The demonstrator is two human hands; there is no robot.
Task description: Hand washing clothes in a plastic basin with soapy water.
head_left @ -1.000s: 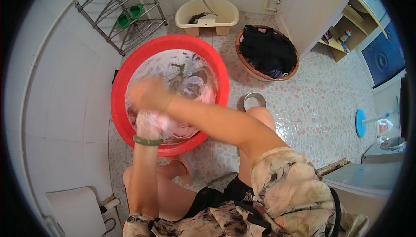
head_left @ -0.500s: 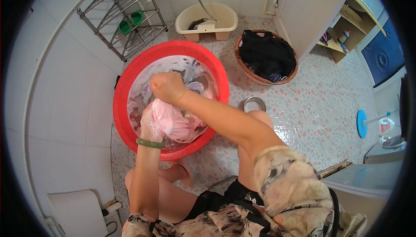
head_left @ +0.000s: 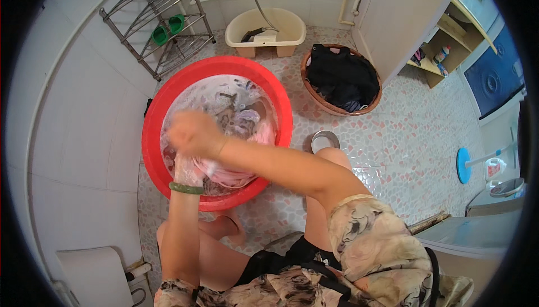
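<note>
A wide red basin [head_left: 151, 138] holds foamy water with soaked clothes. Over its near left part, my right hand [head_left: 193, 133] is curled in a fist on a pink garment [head_left: 233, 177], its fingers blurred by motion. Just below it my left hand [head_left: 188, 173], at the wrist with a green bangle [head_left: 186, 188], grips the same garment; its fingers are mostly hidden by the right hand. Part of the pink cloth trails into the water at the basin's right. A pale purple piece of cloth [head_left: 247, 117] floats behind it among grey, sudsy laundry.
Behind the basin stand a metal corner rack [head_left: 151, 21] with green cups and a cream tub [head_left: 266, 18] with a hose. A brown basket [head_left: 341, 105] of black clothes [head_left: 342, 77] sits to the right. A small metal bowl [head_left: 324, 140] rests by my right knee.
Both hands have shifted left and slightly down, the right one now smeared by motion. Less of the pink garment shows between them. The view has tilted a little.
</note>
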